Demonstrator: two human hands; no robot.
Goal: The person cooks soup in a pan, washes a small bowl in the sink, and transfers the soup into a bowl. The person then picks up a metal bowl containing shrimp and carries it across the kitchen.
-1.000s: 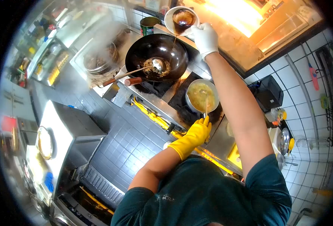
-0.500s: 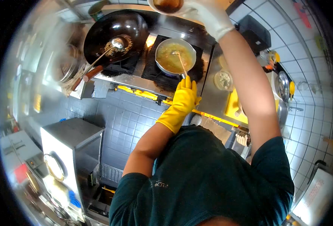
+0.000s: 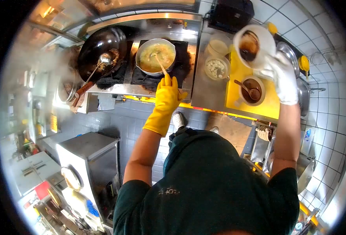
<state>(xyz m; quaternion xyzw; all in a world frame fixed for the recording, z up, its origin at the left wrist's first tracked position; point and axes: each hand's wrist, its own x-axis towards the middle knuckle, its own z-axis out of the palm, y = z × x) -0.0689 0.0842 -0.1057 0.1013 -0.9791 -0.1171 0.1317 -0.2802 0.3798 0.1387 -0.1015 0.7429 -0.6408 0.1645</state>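
My left hand (image 3: 167, 94), in a yellow rubber glove, is at the near side of a pot (image 3: 155, 56) of yellowish soup; its fingers close round the handle area, where a utensil also slants out of the soup. My right hand (image 3: 280, 78), in a white glove, grips a white container (image 3: 255, 46) with dark sauce residue inside, tilted above a yellow board (image 3: 235, 94). Below it on the board sits a bowl (image 3: 252, 90) of brown sauce with a spoon. A black wok (image 3: 102, 49) at the left holds a ladle (image 3: 105, 58) and some browned food.
Two round containers, one with white pieces (image 3: 216, 68), stand between the burner and the board. Steam rises at the left around a stacked steamer (image 3: 68, 86). A metal cabinet (image 3: 91, 145) stands behind at lower left. A black box (image 3: 231, 15) is against the tiled wall.
My right hand has carried the white container from over the wok across to the board at the right. My left hand stays by the pot. The view has turned rightward.
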